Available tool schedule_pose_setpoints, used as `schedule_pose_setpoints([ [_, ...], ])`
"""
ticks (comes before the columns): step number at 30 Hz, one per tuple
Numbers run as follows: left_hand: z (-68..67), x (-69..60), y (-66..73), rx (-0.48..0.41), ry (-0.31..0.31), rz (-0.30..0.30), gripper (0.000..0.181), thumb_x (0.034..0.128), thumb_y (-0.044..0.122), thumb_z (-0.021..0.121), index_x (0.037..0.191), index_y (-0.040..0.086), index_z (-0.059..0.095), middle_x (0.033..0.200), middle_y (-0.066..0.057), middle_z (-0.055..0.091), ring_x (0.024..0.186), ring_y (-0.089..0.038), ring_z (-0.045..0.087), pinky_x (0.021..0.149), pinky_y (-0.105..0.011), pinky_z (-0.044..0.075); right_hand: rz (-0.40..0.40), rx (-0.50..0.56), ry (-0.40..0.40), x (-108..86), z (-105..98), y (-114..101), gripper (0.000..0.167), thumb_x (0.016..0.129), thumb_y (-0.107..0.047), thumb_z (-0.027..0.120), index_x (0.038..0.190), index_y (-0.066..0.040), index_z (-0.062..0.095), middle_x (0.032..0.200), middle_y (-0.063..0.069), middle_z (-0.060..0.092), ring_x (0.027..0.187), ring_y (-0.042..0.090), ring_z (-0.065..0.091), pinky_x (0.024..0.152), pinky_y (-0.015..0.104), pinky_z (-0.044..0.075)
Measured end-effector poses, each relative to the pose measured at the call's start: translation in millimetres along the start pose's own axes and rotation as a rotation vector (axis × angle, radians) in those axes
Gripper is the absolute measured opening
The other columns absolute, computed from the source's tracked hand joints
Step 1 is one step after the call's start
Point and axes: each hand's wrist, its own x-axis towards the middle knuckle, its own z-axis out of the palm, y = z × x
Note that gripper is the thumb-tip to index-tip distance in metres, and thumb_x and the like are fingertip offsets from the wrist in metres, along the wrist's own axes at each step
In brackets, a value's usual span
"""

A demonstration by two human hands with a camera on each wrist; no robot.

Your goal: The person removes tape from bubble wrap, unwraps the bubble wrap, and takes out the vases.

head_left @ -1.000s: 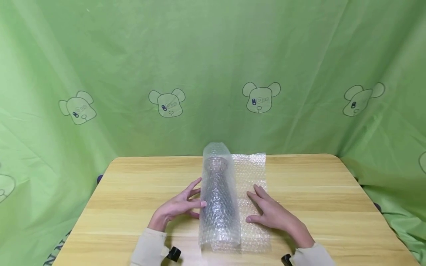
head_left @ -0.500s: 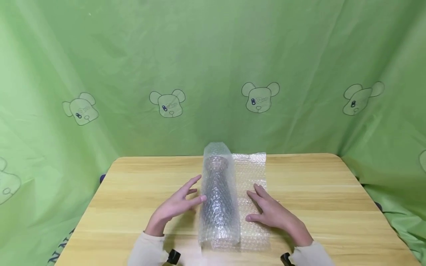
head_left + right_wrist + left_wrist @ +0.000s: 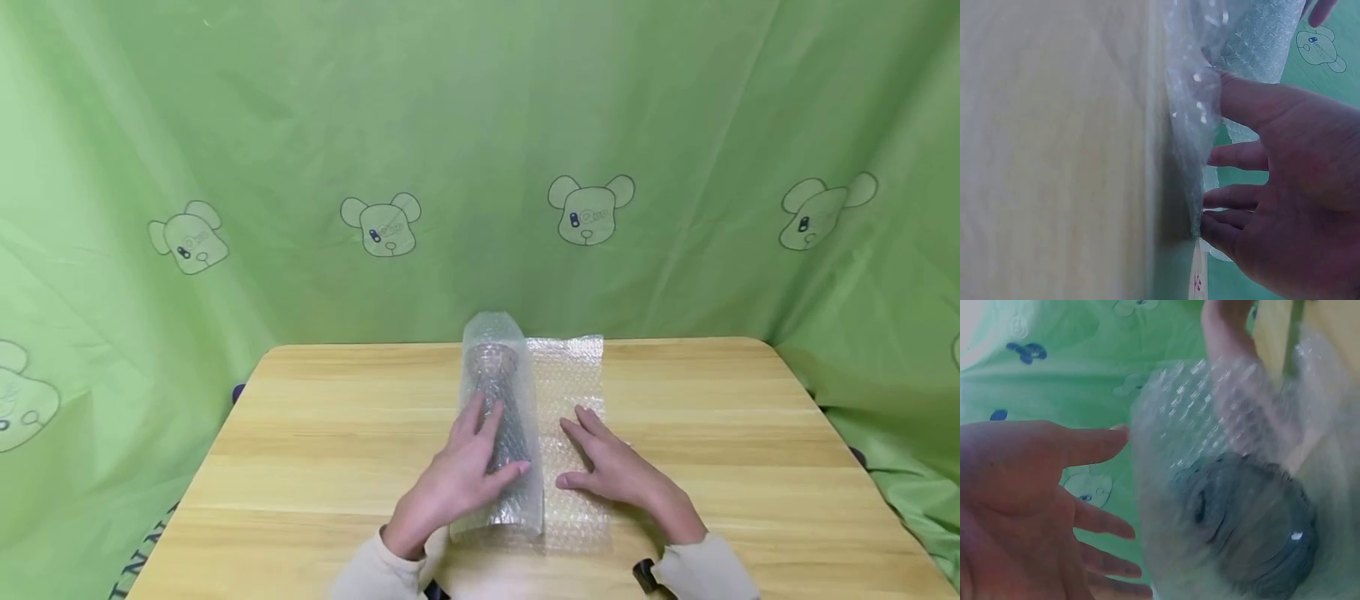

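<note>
A glass vase [image 3: 495,360] lies wrapped under bubble wrap [image 3: 572,379], its narrow end pointing away from me. In the left wrist view its wavy-edged, bluish base [image 3: 1260,525] shows through the plastic. My left hand [image 3: 453,483] is over the wrapped vase with fingers spread; the left wrist view has the fingertips close beside the wrap, and whether they touch it I cannot tell. On the flat part of the wrap to the right, my right hand [image 3: 618,473] rests with fingers extended. Its fingertips meet the sheet in the right wrist view [image 3: 1204,212].
A wooden table [image 3: 330,417] carries the wrap, whose far end reaches the back edge. Behind and at both sides hangs a green curtain [image 3: 480,125] printed with bear heads. A small black device [image 3: 645,573] sits at my right wrist.
My left hand has lifted from the vase's left side and moved right, over the top of the wrapped vase. The right hand stays on the flat wrap.
</note>
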Motion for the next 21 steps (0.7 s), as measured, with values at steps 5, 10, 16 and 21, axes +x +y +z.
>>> schedule_pose_setpoints([
  [5, 9.8, -0.9, 3.5, 0.077, -0.012, -0.038, 0.101, 0.0914, 0.052, 0.072, 0.161, -0.003, 0.022, 0.168, -0.026, 0.0, 0.154, -0.041, 0.011, 0.112, -0.058, 0.041, 0.015, 0.008, -0.013, 0.1, -0.1, 2.4, 0.092, 0.086, -0.044, 0.08, 0.152, 0.008, 0.04, 0.161, 0.037, 0.017, 0.148, 0.055, 0.018, 0.117, 0.066, 0.025],
  [10, 10.0, -4.0, -2.4, 0.077, 0.003, -0.038, 0.105, 0.088, 0.043, 0.079, 0.16, -0.004, 0.021, 0.168, -0.025, 0.001, 0.154, -0.041, 0.011, 0.111, -0.055, 0.042, 0.017, 0.02, -0.021, -0.2, -1.1, 0.6, 0.094, 0.087, -0.045, 0.079, 0.152, 0.008, 0.039, 0.161, 0.037, 0.015, 0.148, 0.055, 0.016, 0.118, 0.065, 0.023],
  [16, 6.0, -7.3, -14.2, 0.012, 0.004, -0.043, 0.104, 0.0886, 0.032, 0.08, 0.162, -0.002, 0.015, 0.168, -0.026, 0.001, 0.153, -0.044, 0.014, 0.119, -0.055, 0.029, 0.01, 0.032, -0.02, -0.5, -3.5, -2.2, 0.094, 0.087, -0.047, 0.078, 0.152, 0.01, 0.039, 0.161, 0.039, 0.015, 0.148, 0.056, 0.016, 0.119, 0.065, 0.023],
  [21, 3.9, -9.0, -23.0, -0.056, 0.0, -0.018, 0.102, 0.0893, 0.031, 0.079, 0.162, -0.002, 0.016, 0.168, -0.028, 0.002, 0.152, -0.045, 0.016, 0.12, -0.056, 0.027, 0.019, 0.033, -0.028, -1.1, -3.0, -2.2, 0.094, 0.088, -0.047, 0.078, 0.152, 0.009, 0.039, 0.161, 0.038, 0.015, 0.148, 0.055, 0.016, 0.119, 0.065, 0.022],
])
